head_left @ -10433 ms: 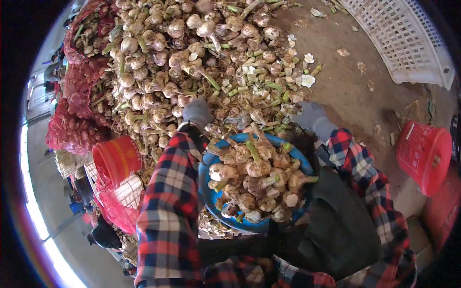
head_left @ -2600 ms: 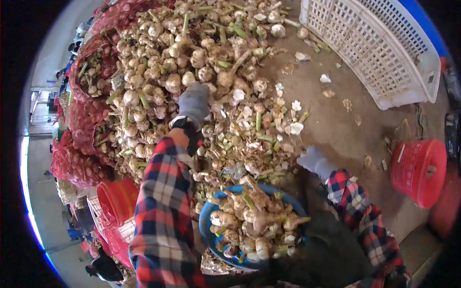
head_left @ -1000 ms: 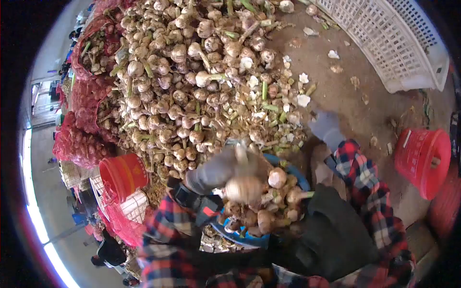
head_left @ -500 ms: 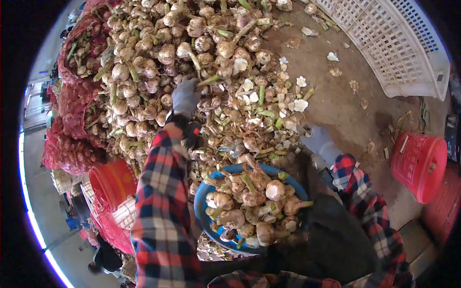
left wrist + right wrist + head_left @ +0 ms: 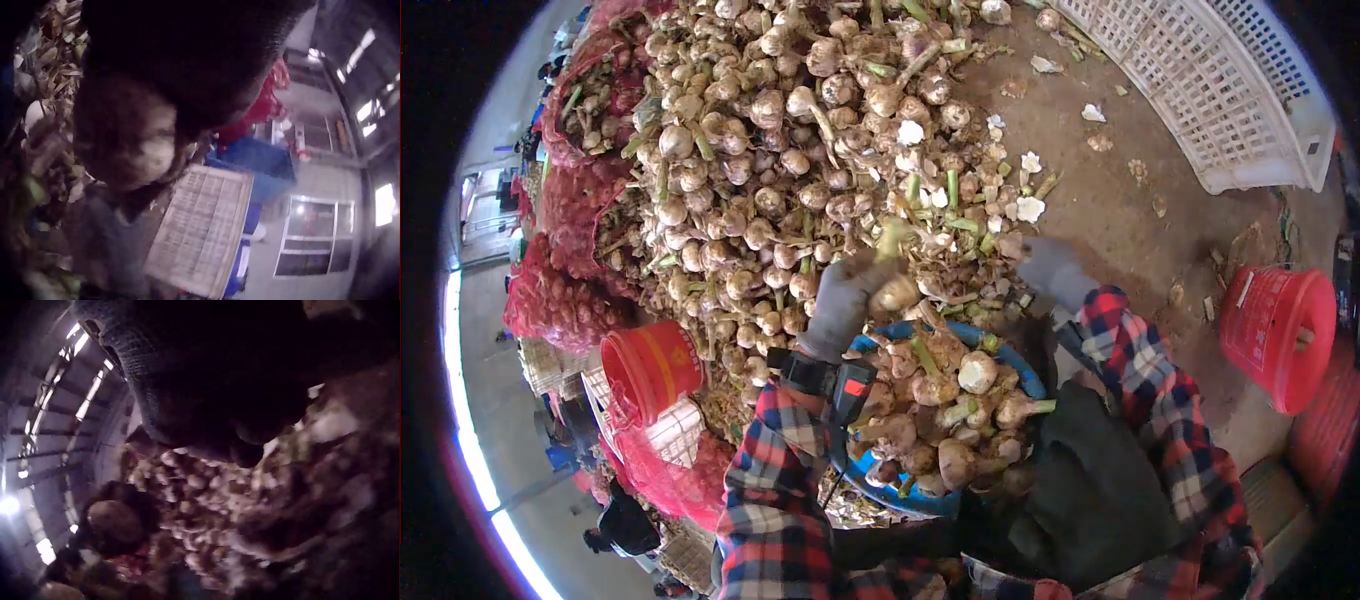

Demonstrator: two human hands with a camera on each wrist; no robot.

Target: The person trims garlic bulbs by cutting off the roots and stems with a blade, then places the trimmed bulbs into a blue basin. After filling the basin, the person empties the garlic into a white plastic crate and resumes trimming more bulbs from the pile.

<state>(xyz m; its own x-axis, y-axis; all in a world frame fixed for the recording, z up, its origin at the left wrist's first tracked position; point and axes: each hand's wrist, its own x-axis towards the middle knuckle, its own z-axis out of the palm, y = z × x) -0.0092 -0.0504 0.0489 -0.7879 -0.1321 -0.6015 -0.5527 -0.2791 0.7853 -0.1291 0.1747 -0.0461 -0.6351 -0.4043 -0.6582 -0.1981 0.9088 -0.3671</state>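
In the head view my gloved left hand [image 5: 842,305] grips a garlic bulb [image 5: 896,292] just above the far rim of a blue basin [image 5: 1032,375]. The bulb's pale green stem points away, blurred. In the left wrist view the same garlic bulb [image 5: 153,156] shows pale below the dark glove. My gloved right hand [image 5: 1052,272] hovers to the right, over the edge of the trimmings, with its fingers bent; I cannot tell what it holds. In the right wrist view the right hand [image 5: 212,394] is a dark shape. Stemmed garlic bulbs [image 5: 977,372] fill the basin.
A large heap of garlic [image 5: 770,200] spreads ahead and left, with cut stems and peelings [image 5: 960,225] at its right side. Red net sacks [image 5: 565,290] stand left. A red bucket [image 5: 650,370] is left, another red bucket [image 5: 1280,335] right, and a white crate [image 5: 1215,110] far right.
My left hand has come back from the heap toward the basin, now with a garlic bulb in its grip. The right hand has shifted slightly. Since the oldest frame, bulbs have been added to the basin.
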